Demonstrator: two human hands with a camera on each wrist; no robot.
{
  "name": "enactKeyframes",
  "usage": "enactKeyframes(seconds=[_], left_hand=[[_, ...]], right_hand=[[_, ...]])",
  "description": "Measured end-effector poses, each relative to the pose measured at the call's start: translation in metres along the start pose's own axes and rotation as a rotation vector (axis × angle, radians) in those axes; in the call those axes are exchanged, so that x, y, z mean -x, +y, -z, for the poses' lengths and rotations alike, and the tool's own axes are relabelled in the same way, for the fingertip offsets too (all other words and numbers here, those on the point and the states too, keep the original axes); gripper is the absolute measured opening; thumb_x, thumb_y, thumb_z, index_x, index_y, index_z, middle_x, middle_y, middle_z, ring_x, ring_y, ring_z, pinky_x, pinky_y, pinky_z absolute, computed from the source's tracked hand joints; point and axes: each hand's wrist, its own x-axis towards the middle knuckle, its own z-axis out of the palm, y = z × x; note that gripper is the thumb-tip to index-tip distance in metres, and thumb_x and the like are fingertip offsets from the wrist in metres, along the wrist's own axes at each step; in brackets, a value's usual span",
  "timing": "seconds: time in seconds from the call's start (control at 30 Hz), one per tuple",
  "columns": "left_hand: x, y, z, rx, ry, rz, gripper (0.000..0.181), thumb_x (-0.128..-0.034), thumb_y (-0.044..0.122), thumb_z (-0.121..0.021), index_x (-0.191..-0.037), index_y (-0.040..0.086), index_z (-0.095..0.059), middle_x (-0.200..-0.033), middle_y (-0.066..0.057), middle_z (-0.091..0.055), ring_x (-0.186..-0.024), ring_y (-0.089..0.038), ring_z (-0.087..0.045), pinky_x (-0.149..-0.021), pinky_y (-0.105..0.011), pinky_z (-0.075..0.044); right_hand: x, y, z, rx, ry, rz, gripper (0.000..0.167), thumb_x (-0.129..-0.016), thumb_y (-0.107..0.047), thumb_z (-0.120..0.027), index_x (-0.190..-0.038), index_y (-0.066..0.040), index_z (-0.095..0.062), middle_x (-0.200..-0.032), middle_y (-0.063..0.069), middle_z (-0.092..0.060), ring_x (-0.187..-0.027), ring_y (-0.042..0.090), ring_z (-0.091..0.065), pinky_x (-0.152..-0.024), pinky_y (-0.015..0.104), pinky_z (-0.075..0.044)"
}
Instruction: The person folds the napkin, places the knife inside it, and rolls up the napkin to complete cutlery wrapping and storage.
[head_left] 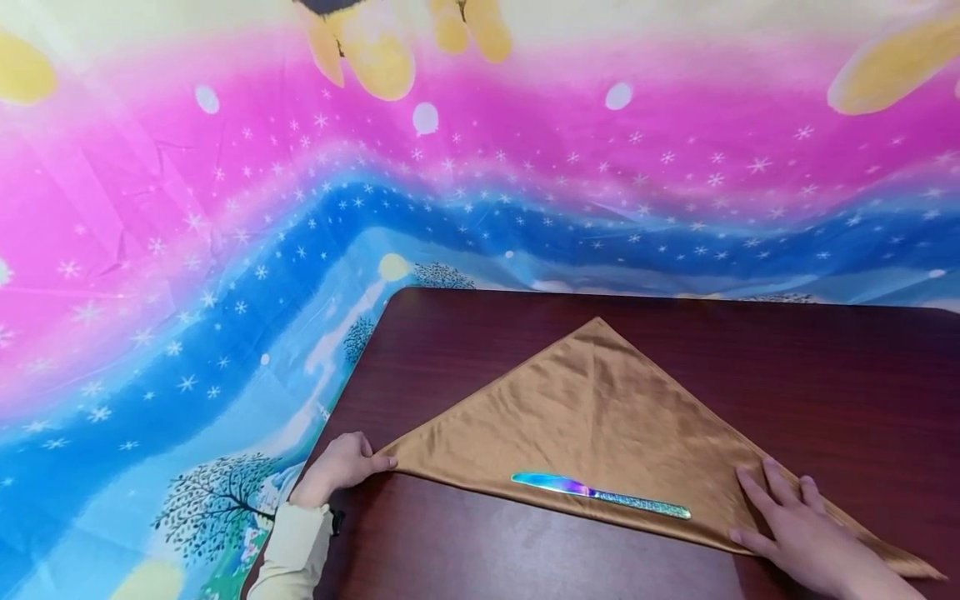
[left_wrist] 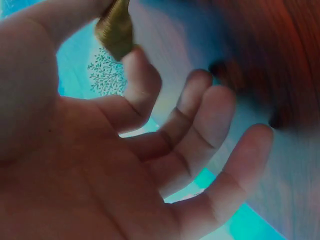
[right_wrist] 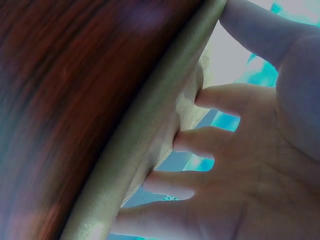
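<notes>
A gold satin cloth (head_left: pixel 540 417), folded into a triangle, lies on the table with its peak pointing away from me. Across its near part rests a table knife (head_left: pixel 600 495) with a rainbow sheen, its blade to the left. My left hand (head_left: pixel 343 463) pinches the cloth's left corner between thumb and index finger. In the left wrist view that gold corner (left_wrist: pixel 116 31) shows in the pinch, the other fingers loosely bent. On the cloth's right part my right hand (head_left: pixel 802 525) rests with fingers spread, the fingertips touching the fabric and the thumb at the folded near edge (right_wrist: pixel 145 125).
The dark reddish-brown wooden table (head_left: pixel 465 342) has a rounded far left corner. Behind it and to its left hangs a colourful sheet (head_left: pixel 480 183) with snowflakes and trees. The cloth's right tip (head_left: pixel 918 568) extends past my right hand.
</notes>
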Motion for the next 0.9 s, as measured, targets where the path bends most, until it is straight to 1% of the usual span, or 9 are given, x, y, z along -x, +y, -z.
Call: enactKeyframes(seconds=[0.17,0.23,0.33,0.47,0.53,0.6,0.67,0.77,0.9], left_hand=[[0.000,0.000,0.001,-0.006,-0.053,0.019,0.037,-0.0752,0.037,-0.079,-0.069,0.010,-0.056,-0.067,-0.002,-0.051,-0.067,-0.018,-0.048,-0.057,-0.028,-0.037],[0.000,-0.001,0.002,-0.022,-0.068,0.008,0.036,-0.0744,0.035,-0.080,-0.065,0.010,-0.055,-0.067,-0.002,-0.050,-0.069,-0.021,-0.047,-0.057,-0.029,-0.036],[0.000,-0.003,0.002,-0.035,-0.063,-0.063,0.031,-0.0771,0.030,-0.076,-0.067,0.010,-0.055,-0.069,-0.002,-0.045,-0.071,-0.021,-0.042,-0.060,-0.028,-0.033],[-0.006,-0.009,0.002,0.037,-0.026,-0.202,0.016,-0.0833,0.024,-0.071,-0.078,0.010,-0.064,-0.066,0.003,-0.046,-0.064,-0.014,-0.041,-0.059,-0.025,-0.033],[-0.008,-0.010,0.002,0.080,-0.004,-0.228,0.013,-0.0857,0.023,-0.070,-0.084,0.011,-0.068,-0.066,0.005,-0.050,-0.063,-0.011,-0.043,-0.059,-0.024,-0.034],[-0.008,-0.009,0.001,0.125,0.010,-0.214,0.013,-0.0868,0.023,-0.070,-0.089,0.011,-0.070,-0.072,0.003,-0.055,-0.067,-0.011,-0.045,-0.062,-0.025,-0.036],[-0.008,-0.007,-0.001,0.212,0.017,-0.162,0.013,-0.0879,0.023,-0.069,-0.089,0.010,-0.069,-0.074,0.001,-0.056,-0.067,-0.011,-0.047,-0.062,-0.025,-0.038],[-0.009,-0.004,-0.004,0.448,0.017,-0.064,0.016,-0.0893,0.021,-0.068,-0.091,0.005,-0.068,-0.072,-0.001,-0.057,-0.066,-0.012,-0.051,-0.061,-0.025,-0.044],[-0.009,0.001,-0.011,0.756,0.032,0.059,0.019,-0.0911,0.019,-0.065,-0.096,0.001,-0.064,-0.084,-0.003,-0.065,-0.081,-0.016,-0.063,-0.073,-0.034,-0.056]], right_hand=[[-0.001,0.002,-0.002,-0.007,-0.006,-0.009,0.085,-0.087,-0.054,-0.061,-0.141,0.007,-0.039,-0.143,0.042,-0.023,-0.115,0.075,-0.026,-0.064,0.075,-0.041],[-0.001,0.002,-0.002,-0.009,-0.002,-0.008,0.085,-0.086,-0.054,-0.062,-0.140,0.008,-0.040,-0.143,0.043,-0.024,-0.115,0.074,-0.026,-0.066,0.074,-0.041],[-0.002,0.003,-0.004,-0.008,0.004,0.004,0.085,-0.086,-0.054,-0.062,-0.140,0.008,-0.041,-0.142,0.044,-0.025,-0.114,0.075,-0.026,-0.067,0.072,-0.043],[-0.003,0.005,-0.005,-0.014,0.007,-0.002,0.086,-0.085,-0.056,-0.062,-0.141,0.007,-0.041,-0.143,0.043,-0.024,-0.116,0.075,-0.025,-0.067,0.073,-0.042],[-0.004,0.006,-0.005,-0.013,0.012,-0.007,0.087,-0.085,-0.057,-0.062,-0.141,0.007,-0.041,-0.144,0.042,-0.024,-0.116,0.075,-0.025,-0.068,0.074,-0.041],[-0.004,0.006,-0.005,-0.011,0.017,-0.010,0.087,-0.085,-0.057,-0.062,-0.141,0.006,-0.041,-0.144,0.042,-0.024,-0.116,0.075,-0.025,-0.069,0.076,-0.039],[-0.004,0.005,-0.005,-0.011,0.018,-0.014,0.087,-0.085,-0.058,-0.062,-0.141,0.005,-0.040,-0.144,0.041,-0.024,-0.116,0.075,-0.024,-0.068,0.078,-0.037],[-0.003,0.006,-0.006,-0.015,0.009,-0.022,0.088,-0.085,-0.059,-0.060,-0.142,0.004,-0.039,-0.145,0.041,-0.021,-0.116,0.075,-0.024,-0.066,0.080,-0.035],[-0.003,0.007,-0.006,-0.016,0.011,-0.020,0.087,-0.086,-0.059,-0.060,-0.142,0.004,-0.039,-0.145,0.042,-0.021,-0.115,0.076,-0.024,-0.067,0.080,-0.035]])
